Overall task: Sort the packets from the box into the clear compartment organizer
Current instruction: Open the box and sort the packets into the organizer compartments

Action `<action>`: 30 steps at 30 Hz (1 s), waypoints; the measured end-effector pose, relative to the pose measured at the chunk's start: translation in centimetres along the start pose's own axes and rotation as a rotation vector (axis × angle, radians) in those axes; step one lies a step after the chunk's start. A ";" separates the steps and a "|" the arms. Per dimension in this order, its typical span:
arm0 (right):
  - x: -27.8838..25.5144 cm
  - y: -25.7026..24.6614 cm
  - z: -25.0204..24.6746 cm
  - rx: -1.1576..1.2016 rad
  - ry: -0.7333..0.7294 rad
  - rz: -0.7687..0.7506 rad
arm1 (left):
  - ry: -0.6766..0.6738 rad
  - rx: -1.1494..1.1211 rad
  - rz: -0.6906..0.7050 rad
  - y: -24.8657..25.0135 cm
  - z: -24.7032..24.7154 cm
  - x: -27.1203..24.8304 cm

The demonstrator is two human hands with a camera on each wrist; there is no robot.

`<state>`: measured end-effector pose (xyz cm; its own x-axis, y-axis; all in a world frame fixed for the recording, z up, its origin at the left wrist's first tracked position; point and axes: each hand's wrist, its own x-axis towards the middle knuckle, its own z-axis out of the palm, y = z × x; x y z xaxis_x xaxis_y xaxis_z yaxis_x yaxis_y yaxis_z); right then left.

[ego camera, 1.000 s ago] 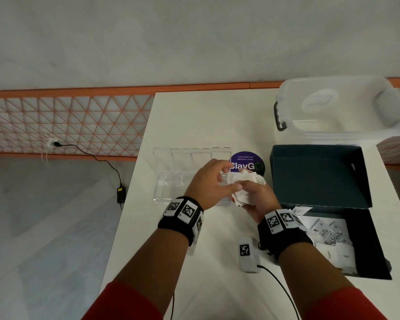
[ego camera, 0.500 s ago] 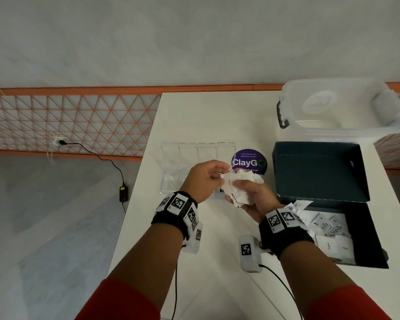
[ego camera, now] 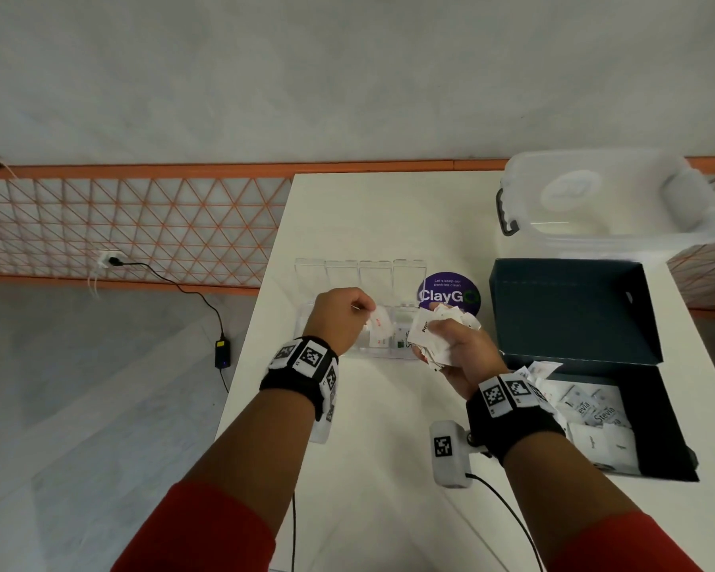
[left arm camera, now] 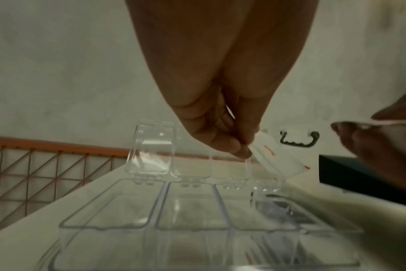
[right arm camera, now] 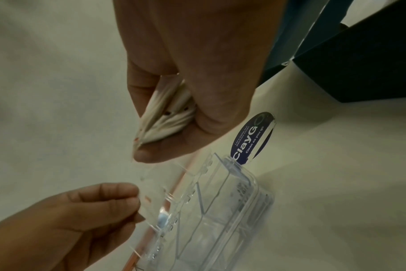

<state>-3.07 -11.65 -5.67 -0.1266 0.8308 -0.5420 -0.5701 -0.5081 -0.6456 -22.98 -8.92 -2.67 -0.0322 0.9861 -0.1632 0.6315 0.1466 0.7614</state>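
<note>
Head view: left hand (ego camera: 339, 319) pinches one packet (ego camera: 379, 324) lengthwise downward; right hand (ego camera: 459, 353) clutches a bunch (ego camera: 434, 332).

the camera on my head looks steeply down and forward from well above the white table (ego camera: 380, 216), with both my forearms rising from the bottom edge and the wall filling the top of the frame. the one on my left wrist sits low and close, looking along my left hand (left arm camera: 223, 117) over the clear compartment organizer (left arm camera: 190, 207) in the lower half toward the wall. the right wrist camera looks down past my right hand (right arm camera: 197, 77) from close in, and all three views share the organizer and both hands.
</note>
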 end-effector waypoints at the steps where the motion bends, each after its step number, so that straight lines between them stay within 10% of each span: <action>1: 0.1 0.0 -0.2 0.003 0.008 0.003 | -0.001 0.047 0.002 -0.2 -0.1 0.3; 21: 2.5 -0.7 -1.9 0.024 0.047 0.035 | -0.216 0.591 0.031 -2.4 3.8 3.2; 30: 2.1 -0.4 -1.0 -0.053 -0.049 0.029 | -0.239 -0.168 0.030 0.9 2.8 1.1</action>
<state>-2.28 -9.91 -7.12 -0.1826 0.8248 -0.5352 -0.5223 -0.5426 -0.6579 -20.33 -7.94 -3.94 0.1808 0.9466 -0.2668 0.4920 0.1478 0.8580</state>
